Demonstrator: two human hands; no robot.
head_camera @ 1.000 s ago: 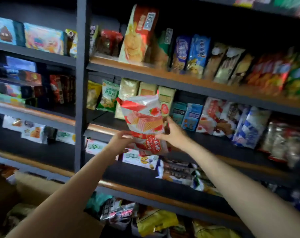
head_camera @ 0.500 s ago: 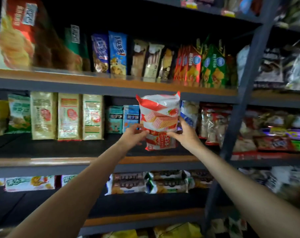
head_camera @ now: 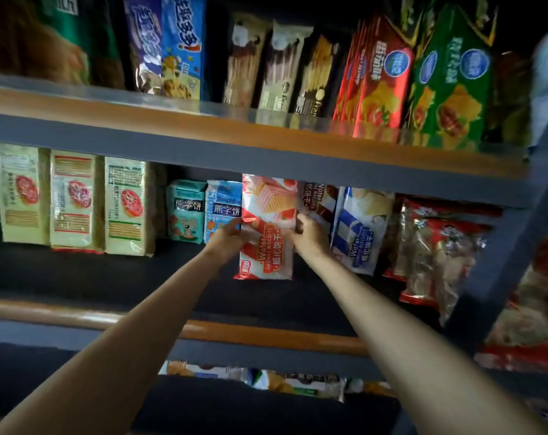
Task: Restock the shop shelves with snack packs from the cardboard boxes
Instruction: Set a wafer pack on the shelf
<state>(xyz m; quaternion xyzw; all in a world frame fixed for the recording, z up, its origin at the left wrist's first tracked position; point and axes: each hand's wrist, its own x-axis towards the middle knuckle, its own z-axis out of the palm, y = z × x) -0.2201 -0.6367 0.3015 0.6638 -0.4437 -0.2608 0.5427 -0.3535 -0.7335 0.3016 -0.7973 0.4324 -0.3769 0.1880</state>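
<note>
Strawberry wafer pack (head_camera: 268,227), red, white and pink, is standing upright on the middle shelf (head_camera: 93,277), held between two bare hands. The left hand (head_camera: 227,238) is gripping its left edge, fingers curled around the side. The right hand (head_camera: 308,235) is gripping its right edge, fingertips wrapping onto the wrapper's front. The pack's top is reaching up behind the grey lip of the upper shelf (head_camera: 266,152).

Just to its left, a blue bear-biscuit pack (head_camera: 223,205) is standing, and beside that a teal one (head_camera: 186,211). Further left, three tall cream cracker packs (head_camera: 74,199) are lined up in a row. Just to the right, partly behind the right hand, a brown-striped wafer pack (head_camera: 318,199) is leaning, then a blue-striped wafer pack (head_camera: 360,227), then clear bags with red print (head_camera: 436,246).

On the upper shelf, red cracker bags (head_camera: 382,76) and green cracker bags (head_camera: 451,76) are standing side by side.
</note>
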